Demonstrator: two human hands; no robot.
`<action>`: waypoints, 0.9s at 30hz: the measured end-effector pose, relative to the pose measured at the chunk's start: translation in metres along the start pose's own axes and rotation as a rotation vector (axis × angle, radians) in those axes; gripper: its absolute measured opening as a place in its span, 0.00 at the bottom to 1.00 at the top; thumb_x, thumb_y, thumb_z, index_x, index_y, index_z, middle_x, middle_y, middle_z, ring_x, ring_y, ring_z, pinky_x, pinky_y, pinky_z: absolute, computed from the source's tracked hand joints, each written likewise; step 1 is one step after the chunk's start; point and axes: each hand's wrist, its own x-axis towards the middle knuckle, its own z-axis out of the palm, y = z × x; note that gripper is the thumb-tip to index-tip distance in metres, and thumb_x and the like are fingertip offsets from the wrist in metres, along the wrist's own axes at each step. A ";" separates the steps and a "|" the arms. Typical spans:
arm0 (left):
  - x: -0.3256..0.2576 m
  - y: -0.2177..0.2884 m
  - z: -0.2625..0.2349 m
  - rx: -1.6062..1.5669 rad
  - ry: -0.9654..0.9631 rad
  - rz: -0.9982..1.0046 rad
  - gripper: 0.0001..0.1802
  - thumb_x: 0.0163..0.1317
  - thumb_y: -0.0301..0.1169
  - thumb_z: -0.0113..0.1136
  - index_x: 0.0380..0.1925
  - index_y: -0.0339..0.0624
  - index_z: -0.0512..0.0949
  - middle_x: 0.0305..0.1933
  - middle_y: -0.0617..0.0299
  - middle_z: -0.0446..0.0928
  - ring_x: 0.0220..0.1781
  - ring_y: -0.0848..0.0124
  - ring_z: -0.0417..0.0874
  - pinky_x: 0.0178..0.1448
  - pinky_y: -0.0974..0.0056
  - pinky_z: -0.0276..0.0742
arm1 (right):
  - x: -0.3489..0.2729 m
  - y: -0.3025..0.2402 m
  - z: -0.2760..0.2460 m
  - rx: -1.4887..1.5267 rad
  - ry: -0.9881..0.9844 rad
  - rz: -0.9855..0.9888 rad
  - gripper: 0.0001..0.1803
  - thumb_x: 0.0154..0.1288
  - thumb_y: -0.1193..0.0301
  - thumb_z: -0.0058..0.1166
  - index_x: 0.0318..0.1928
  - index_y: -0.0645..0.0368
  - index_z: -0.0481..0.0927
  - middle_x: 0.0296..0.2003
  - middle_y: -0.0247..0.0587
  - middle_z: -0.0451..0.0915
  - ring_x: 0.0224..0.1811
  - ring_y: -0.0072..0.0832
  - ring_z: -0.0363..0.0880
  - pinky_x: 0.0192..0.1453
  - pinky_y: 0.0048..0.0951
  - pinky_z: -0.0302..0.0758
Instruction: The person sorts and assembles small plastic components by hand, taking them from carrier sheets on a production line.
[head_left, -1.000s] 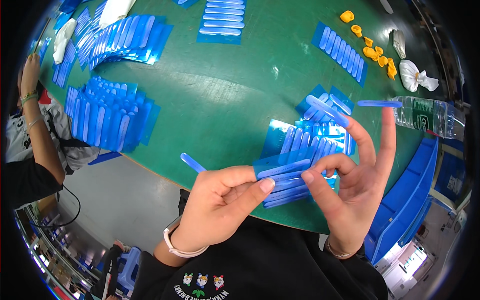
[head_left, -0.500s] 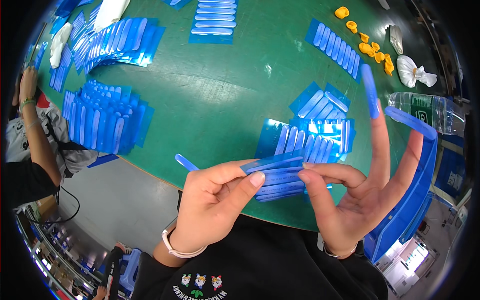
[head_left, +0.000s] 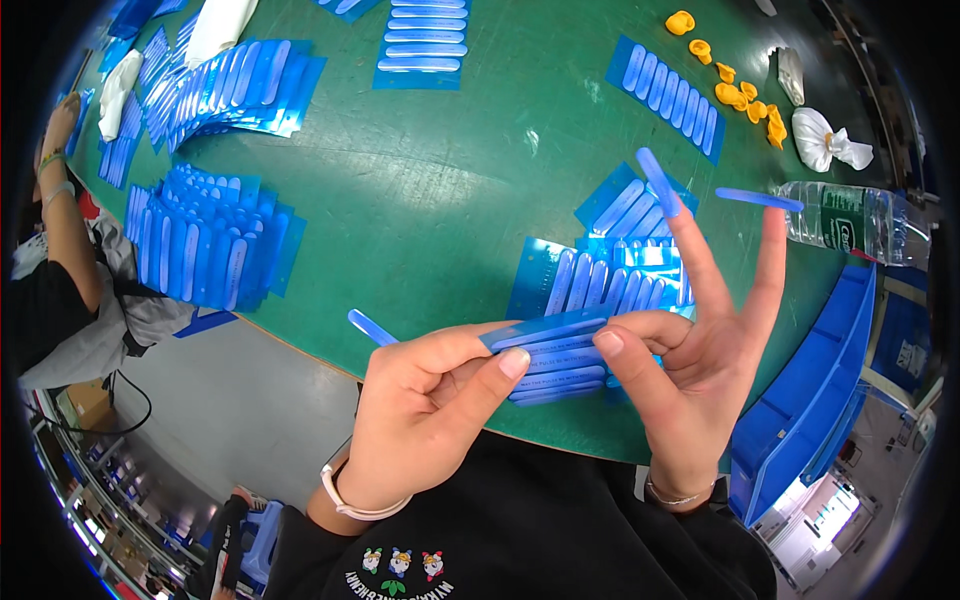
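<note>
Hands met in the head view over the near table edge, left hand and right hand both pinched on a blue strip sheet, seemingly mid-peel, calling next for a careful steady pull.

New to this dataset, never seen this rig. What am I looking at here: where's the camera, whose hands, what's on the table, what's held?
There is no machine here: a person works with bare hands, and a wide fisheye camera on their head looks down, so straight edges bend near the rim. The left hand and right hand together pinch a blue sheet of long blue strips over the near edge of the green table. Single blue strips stick to the right hand's raised fingertips. On the table lie more blue sheets: a fanned stack at left, some just beyond the hands. At far right are small orange pieces, a tied white bag and a clear plastic bottle. Another person's arm shows at the left edge.
</note>
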 end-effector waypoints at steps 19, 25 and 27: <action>0.006 -0.007 0.002 0.036 0.055 -0.064 0.09 0.63 0.26 0.56 0.28 0.31 0.77 0.21 0.74 0.69 0.22 0.89 0.59 0.23 0.79 0.53 | 0.000 0.005 -0.002 0.046 0.017 -0.019 0.57 0.48 0.90 0.57 0.69 0.54 0.31 0.61 0.67 0.59 0.33 0.25 0.82 0.36 0.20 0.80; 0.006 -0.008 -0.001 -0.012 0.058 -0.089 0.07 0.63 0.25 0.57 0.29 0.30 0.77 0.22 0.72 0.70 0.23 0.89 0.62 0.24 0.79 0.56 | 0.000 0.005 -0.002 0.006 0.003 -0.050 0.58 0.48 0.90 0.58 0.69 0.54 0.30 0.61 0.66 0.58 0.33 0.27 0.82 0.36 0.21 0.80; 0.006 -0.005 0.008 -0.038 0.074 -0.063 0.07 0.62 0.25 0.57 0.31 0.30 0.78 0.23 0.72 0.71 0.24 0.89 0.62 0.25 0.79 0.56 | -0.002 0.004 -0.002 0.020 0.017 -0.046 0.59 0.48 0.90 0.58 0.69 0.53 0.30 0.61 0.66 0.57 0.33 0.28 0.82 0.36 0.21 0.80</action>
